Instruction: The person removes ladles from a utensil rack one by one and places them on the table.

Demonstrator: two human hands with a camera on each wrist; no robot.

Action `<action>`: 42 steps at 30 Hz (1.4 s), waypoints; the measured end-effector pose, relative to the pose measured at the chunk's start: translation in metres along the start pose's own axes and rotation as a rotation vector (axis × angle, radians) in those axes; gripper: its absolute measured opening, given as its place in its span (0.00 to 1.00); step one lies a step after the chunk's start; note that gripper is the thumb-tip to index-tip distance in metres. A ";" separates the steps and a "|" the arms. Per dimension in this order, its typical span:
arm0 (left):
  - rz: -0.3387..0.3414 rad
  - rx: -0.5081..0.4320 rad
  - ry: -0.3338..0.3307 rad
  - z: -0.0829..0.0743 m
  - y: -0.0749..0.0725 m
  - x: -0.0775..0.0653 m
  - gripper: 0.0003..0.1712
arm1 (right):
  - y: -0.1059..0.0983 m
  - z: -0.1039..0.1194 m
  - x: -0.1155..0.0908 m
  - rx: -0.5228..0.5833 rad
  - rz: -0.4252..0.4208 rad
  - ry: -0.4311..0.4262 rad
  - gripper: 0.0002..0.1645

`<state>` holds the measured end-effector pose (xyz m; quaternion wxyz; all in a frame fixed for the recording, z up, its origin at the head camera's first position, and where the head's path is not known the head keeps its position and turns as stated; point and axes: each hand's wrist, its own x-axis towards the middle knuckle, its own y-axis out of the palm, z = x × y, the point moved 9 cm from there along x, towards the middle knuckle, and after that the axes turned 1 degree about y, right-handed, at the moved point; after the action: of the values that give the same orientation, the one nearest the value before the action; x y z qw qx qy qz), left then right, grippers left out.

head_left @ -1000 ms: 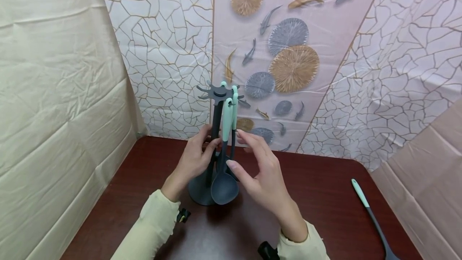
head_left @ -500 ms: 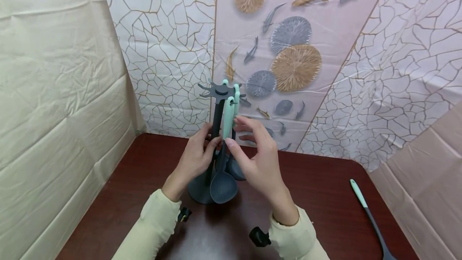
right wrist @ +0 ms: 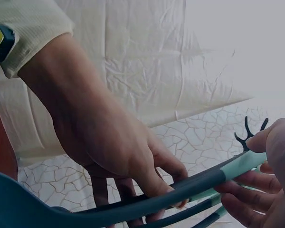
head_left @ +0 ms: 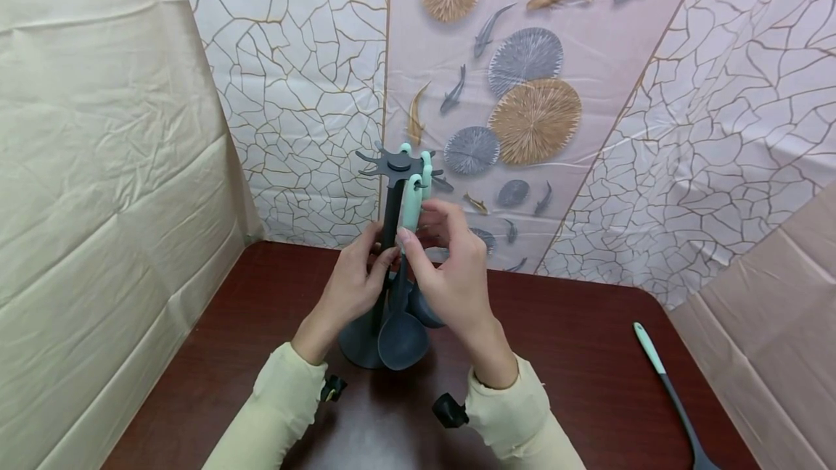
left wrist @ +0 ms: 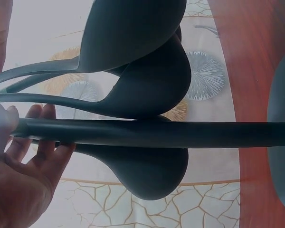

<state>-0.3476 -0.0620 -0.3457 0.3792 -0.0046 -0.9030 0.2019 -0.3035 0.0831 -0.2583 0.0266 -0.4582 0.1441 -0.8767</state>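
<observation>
A dark utensil stand (head_left: pixel 398 163) with a hooked top and round base stands upright on the table. My left hand (head_left: pixel 349 281) grips its pole (left wrist: pixel 180 134), the fingers wrapped round it. From one hook hangs a dark ladle (head_left: pixel 403 341) with a mint-green handle. The thumb and fingers of my right hand (head_left: pixel 457 274) pinch that handle (right wrist: pixel 242 164) just above where it turns dark. Behind the ladle hang more mint-handled utensils, and one dark bowl (head_left: pixel 424 308) shows. My hands and the ladle partly hide them.
On the right of the brown table (head_left: pixel 555 354) lies another long utensil (head_left: pixel 675 405) with a mint handle; its head is cut off by the frame. Patterned cloth (head_left: pixel 313 93) hangs behind the table, and plain cloth (head_left: pixel 117 165) covers the left side.
My right hand has moved left and up, its fingers closing from an open pose onto the ladle's handle. The left hand stays on the pole.
</observation>
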 end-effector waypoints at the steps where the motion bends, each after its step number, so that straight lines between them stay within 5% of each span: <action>1: -0.001 0.005 0.001 0.000 0.000 0.000 0.17 | 0.001 0.000 0.001 -0.007 -0.002 -0.005 0.23; 23: -0.030 -0.010 0.025 0.001 0.001 -0.001 0.19 | 0.008 0.000 0.002 -0.172 0.042 -0.043 0.19; 42: -0.054 -0.009 0.009 0.001 0.003 -0.001 0.17 | 0.004 0.002 -0.003 -0.139 0.072 -0.035 0.18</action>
<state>-0.3477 -0.0599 -0.3485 0.3886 0.0171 -0.9020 0.1874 -0.3000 0.0797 -0.2603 0.0287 -0.4689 0.2203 -0.8548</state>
